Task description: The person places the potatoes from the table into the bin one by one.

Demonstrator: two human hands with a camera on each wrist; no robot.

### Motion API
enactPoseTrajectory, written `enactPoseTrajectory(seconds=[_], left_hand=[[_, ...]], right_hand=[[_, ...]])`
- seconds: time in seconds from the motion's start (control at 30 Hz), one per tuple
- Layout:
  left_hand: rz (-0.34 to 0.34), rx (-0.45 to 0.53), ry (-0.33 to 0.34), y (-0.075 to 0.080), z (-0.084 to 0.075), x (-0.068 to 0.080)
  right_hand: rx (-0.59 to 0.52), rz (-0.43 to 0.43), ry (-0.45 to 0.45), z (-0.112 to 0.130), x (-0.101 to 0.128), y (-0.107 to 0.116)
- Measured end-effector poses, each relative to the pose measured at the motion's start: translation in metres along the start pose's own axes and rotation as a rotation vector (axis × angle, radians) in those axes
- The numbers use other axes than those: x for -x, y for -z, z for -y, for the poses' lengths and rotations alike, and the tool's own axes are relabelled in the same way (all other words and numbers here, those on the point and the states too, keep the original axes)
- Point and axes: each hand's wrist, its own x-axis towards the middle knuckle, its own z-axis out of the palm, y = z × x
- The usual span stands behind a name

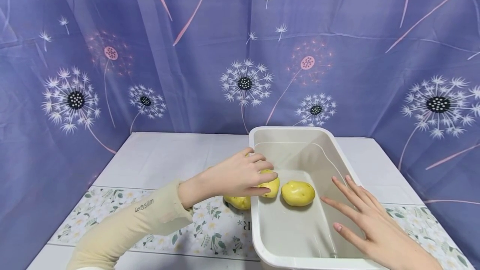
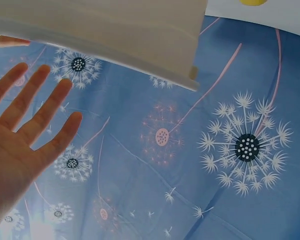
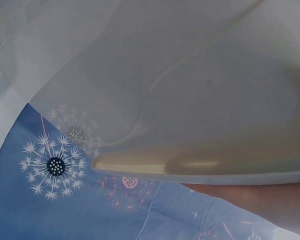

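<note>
In the head view my left hand point(image 1: 241, 174) reaches over the left rim of a pale grey plastic bin point(image 1: 255, 236). Its fingers are spread above a yellow potato point(image 1: 273, 186), which is partly hidden behind them. The left wrist view shows a spread hand point(image 2: 30, 120) with a bare palm, below the bin wall point(image 2: 115, 30) in that picture. A second potato point(image 1: 298, 193) lies on the bin floor. Outside, by the bin's left wall, sits another potato point(image 1: 240, 201), partly covered by my left forearm. My right hand point(image 1: 369, 220) is spread, fingers apart, over the bin's right side.
The bin stands on a white table point(image 1: 165, 153) with a floral strip point(image 1: 210, 228) across it. A blue dandelion-print curtain point(image 1: 202, 66) hangs behind and at both sides. The bin's inner wall point(image 3: 205, 100) fills much of the right wrist view.
</note>
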Motion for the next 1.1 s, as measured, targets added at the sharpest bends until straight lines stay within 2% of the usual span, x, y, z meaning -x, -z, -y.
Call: enactPoseTrajectory(seconds=[0.37,0.6,0.9,1.1], left_hand=[[-0.026,-0.017,0.017,0.001,-0.002,0.012],[-0.074,-0.027,0.015,-0.001,-0.003,0.019],[-0.033,-0.007,0.037,0.0,-0.004,0.028],[-0.069,0.01,0.046,-0.004,-0.005,0.034]], right_hand=[[-0.005,-0.012,0.01,-0.001,0.001,-0.002],[0.001,-0.016,0.011,-0.002,0.001,-0.002],[-0.004,-0.024,0.024,-0.003,0.001,-0.002],[-0.009,-0.026,0.027,-0.003,0.001,-0.002]])
